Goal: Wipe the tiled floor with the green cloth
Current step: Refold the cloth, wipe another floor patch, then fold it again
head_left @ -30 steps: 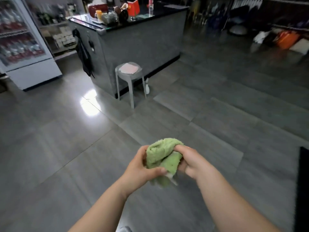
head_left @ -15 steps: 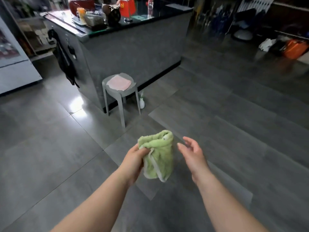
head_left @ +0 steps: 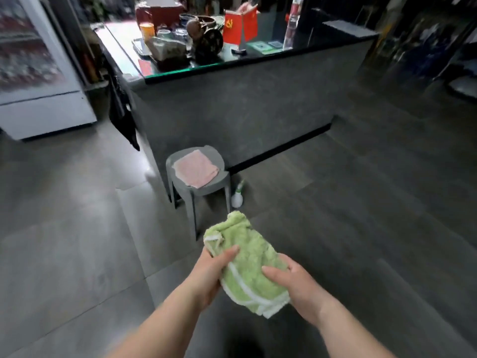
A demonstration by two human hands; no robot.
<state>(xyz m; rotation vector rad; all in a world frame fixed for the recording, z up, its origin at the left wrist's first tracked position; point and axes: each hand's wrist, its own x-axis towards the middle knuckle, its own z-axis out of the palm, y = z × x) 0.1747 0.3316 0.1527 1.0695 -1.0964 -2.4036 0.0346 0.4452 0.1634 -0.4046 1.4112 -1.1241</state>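
Grey tiled floor (head_left: 64, 254) fills most of the view, big slabs w/ thin joints, a pale glare patch near the counter corner. Dark grey counter (head_left: 245, 107) stands across the upper middle, glass-edged top crowded w/ stuff: red flags (head_left: 240, 27), jars, a tray, mostly too blurred to name. White fridge cabinet (head_left: 38, 73) at far left, glass front, contents just a red smear. Black garment (head_left: 124, 120) hangs off the counter's left end.

Grey stool (head_left: 198, 187) sits right against the counter base, a folded pink cloth (head_left: 196, 167) lying flat on its seat. Small white spray bottle (head_left: 238, 196) w/ green top stands on the floor just beside the stool's right leg.

Green cloth (head_left: 247, 267), white trim, is held up off the floor btwn both hands, low centre of view, bunched and partly folded. Left hand (head_left: 209, 275) grips its left edge, thumb lying across the top. Right hand (head_left: 299, 288) clasps the lower right side, thumb pressed on the fabric. Both forearms bare.
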